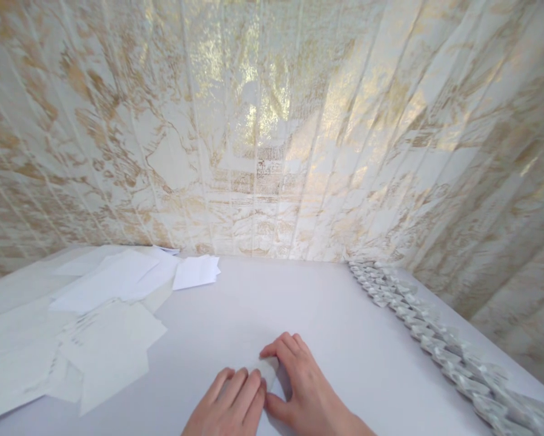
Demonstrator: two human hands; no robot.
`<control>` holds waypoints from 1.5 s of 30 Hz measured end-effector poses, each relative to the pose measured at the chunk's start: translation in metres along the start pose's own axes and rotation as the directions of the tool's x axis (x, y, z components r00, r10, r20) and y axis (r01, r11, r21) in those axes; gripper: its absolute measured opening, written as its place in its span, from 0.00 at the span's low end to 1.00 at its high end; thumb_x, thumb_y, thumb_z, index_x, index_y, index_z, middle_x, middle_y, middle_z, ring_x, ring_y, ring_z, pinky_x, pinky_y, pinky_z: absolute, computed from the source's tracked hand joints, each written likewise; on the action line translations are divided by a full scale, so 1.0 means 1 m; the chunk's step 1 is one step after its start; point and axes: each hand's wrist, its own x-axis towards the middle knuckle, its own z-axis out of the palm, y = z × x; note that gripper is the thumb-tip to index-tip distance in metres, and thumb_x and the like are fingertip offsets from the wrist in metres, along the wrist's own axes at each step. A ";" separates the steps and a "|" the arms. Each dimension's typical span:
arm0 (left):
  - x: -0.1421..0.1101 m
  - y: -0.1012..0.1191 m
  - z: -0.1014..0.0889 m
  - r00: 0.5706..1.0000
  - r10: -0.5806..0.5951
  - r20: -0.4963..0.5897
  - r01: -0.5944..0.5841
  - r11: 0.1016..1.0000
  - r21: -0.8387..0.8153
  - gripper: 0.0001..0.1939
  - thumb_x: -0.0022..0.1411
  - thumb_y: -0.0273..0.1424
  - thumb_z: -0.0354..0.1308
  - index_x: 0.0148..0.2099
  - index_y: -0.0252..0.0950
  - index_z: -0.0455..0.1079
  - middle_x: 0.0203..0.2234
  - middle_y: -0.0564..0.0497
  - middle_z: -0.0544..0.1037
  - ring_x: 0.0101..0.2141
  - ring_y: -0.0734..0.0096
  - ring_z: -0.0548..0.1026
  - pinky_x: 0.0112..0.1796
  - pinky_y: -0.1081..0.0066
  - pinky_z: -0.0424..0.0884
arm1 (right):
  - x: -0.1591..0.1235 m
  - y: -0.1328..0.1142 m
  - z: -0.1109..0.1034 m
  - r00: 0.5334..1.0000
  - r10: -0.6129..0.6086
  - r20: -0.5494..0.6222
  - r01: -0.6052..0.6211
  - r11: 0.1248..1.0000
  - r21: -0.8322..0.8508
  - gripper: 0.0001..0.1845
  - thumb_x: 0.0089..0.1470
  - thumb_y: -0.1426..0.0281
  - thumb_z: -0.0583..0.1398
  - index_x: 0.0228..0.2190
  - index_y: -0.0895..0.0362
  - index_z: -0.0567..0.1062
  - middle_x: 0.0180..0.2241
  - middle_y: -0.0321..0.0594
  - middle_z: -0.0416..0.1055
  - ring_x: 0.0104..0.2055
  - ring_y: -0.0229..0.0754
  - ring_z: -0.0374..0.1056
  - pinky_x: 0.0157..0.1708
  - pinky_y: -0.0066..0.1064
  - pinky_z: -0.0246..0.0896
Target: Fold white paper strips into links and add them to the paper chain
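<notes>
A small piece of folded paper (268, 370) lies on the white table (272, 303) at the bottom middle, mostly covered by my hands. My left hand (235, 399) presses on it from the left, its fingers bent and close together. From the right, my right hand (306, 381) grips the paper's edge between curled fingers and thumb. The lower part of the paper is hidden under the fingers, so its full shape cannot be made out.
Loose white sheets (112, 339) overlap on the left, with a small stack of paper (195, 272) beyond them. Along the right edge run rows of folded grey-white paper pieces (435, 345). A patterned wall (263, 151) rises behind the table.
</notes>
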 end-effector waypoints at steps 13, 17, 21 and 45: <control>0.016 -0.027 -0.030 0.984 -0.162 -0.077 0.143 0.968 -0.208 0.07 0.62 0.28 0.62 0.42 0.44 0.72 0.38 0.52 0.72 0.40 0.60 0.66 0.42 0.62 0.59 | 0.002 -0.002 -0.002 0.992 0.068 0.108 -0.080 0.991 0.107 0.27 0.42 0.85 0.56 0.45 0.55 0.72 0.27 0.31 0.69 0.32 0.40 0.66 0.45 0.35 0.57; 0.022 -0.036 -0.032 0.985 -0.127 -0.113 0.077 0.927 -0.368 0.07 0.62 0.23 0.64 0.36 0.42 0.72 0.36 0.53 0.70 0.40 0.63 0.64 0.40 0.64 0.56 | 0.003 0.003 -0.005 0.979 0.040 0.200 -0.108 0.934 0.340 0.22 0.47 0.82 0.56 0.44 0.53 0.72 0.25 0.28 0.66 0.26 0.36 0.62 0.36 0.30 0.58; 0.027 -0.041 -0.034 0.991 -0.075 -0.110 0.020 0.903 -0.430 0.11 0.64 0.18 0.59 0.35 0.42 0.72 0.35 0.54 0.71 0.39 0.65 0.65 0.39 0.65 0.56 | 0.009 0.013 -0.018 0.998 0.065 0.015 -0.066 0.951 0.303 0.22 0.43 0.84 0.55 0.39 0.54 0.75 0.33 0.35 0.68 0.38 0.41 0.65 0.40 0.31 0.58; 0.025 -0.032 -0.050 0.991 -0.122 0.053 0.130 0.808 -0.575 0.13 0.70 0.22 0.46 0.42 0.38 0.72 0.40 0.50 0.75 0.41 0.64 0.73 0.45 0.65 0.69 | 0.007 0.012 -0.009 0.972 -0.234 0.002 0.234 0.969 -0.079 0.12 0.51 0.79 0.66 0.37 0.53 0.79 0.37 0.39 0.73 0.41 0.45 0.65 0.42 0.36 0.59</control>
